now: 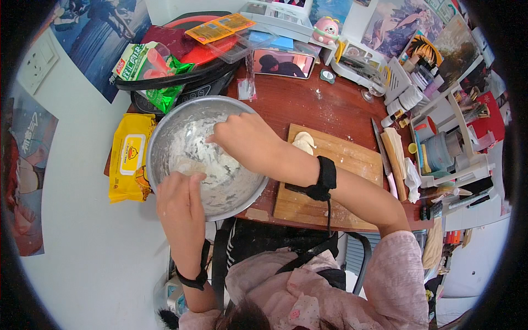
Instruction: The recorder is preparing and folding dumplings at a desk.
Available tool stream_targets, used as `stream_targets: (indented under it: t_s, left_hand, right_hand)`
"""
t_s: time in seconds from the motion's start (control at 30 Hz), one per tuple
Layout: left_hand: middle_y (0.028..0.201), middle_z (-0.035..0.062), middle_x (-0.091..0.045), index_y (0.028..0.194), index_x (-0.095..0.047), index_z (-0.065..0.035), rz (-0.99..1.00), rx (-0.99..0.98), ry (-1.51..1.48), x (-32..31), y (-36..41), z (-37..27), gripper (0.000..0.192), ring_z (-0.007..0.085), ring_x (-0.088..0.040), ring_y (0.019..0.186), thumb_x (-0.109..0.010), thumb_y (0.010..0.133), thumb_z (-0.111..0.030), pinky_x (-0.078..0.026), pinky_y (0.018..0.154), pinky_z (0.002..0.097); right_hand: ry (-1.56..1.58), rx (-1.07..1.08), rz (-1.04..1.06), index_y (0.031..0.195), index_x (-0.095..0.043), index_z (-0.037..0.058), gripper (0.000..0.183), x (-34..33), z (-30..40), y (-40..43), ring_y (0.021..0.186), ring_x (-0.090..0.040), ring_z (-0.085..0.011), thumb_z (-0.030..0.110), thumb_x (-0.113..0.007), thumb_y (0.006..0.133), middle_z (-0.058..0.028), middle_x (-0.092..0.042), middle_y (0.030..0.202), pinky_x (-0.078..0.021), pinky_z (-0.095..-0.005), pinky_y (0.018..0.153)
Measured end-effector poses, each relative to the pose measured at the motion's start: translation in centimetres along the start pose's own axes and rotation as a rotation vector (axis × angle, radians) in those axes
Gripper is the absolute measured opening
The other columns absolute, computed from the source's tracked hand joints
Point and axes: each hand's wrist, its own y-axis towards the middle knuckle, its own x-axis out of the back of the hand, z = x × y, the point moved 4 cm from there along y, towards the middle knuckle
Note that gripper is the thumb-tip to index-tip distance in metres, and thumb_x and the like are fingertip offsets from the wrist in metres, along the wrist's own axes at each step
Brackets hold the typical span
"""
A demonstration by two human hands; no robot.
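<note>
A metal mixing bowl (251, 198) sits at the table's left side, its inside coated with white flour (227, 165). Over its near-left rim, my left hand (181, 198) pinches a pale, flat piece of dough (189, 166) between thumb and fingers. My right hand (239, 138) reaches in from the right above the flour. Its fingers curl downward, and the back of the hand hides whatever they may hold. Behind my right forearm, pale dough pieces (304, 142) lie on a wooden cutting board (354, 161).
A yellow wipes pack (128, 161) lies against the bowl's left side. Behind it stand a black cooker (142, 101) and a green food bag (165, 97). A knife (383, 152) and rolling pin (394, 154) lie right of the board. A phone (284, 64) leans at the back.
</note>
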Motion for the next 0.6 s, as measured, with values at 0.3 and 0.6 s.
stream_targets:
  t_s: [0.3, 0.6]
  left_hand:
    - [0.079, 0.0122, -0.05, 0.096, -0.064, -0.0018, 0.069, -0.113, 0.153, -0.3, -0.2, -0.4, 0.016, 0.0299, -0.049, 0.078, -0.054, 0.089, -0.012, -0.039, 0.075, 0.0409]
    - [0.082, 0.0109, -0.051, 0.103, -0.064, -0.0027, 0.196, -0.242, 0.137, -0.2, -0.8, -1.8, 0.021, 0.0296, -0.049, 0.081, -0.058, 0.086, -0.014, -0.039, 0.076, 0.0396]
  right_hand:
    - [0.125, 0.077, 0.148, 0.109, -0.056, -0.0017, 0.037, -2.4, 0.1, -1.1, 0.105, -0.056, -0.0358, 0.003, -0.063, 0.073, -0.0235, -0.058, 0.107, -0.0454, -0.0428, 0.088]
    - [-0.057, -0.025, 0.298, 0.108, -0.059, 0.001, 0.043, -3.5, -0.2, -0.9, 0.101, -0.054, -0.0357, 0.018, -0.073, 0.072, -0.0207, -0.054, 0.108, -0.0448, -0.043, 0.088]
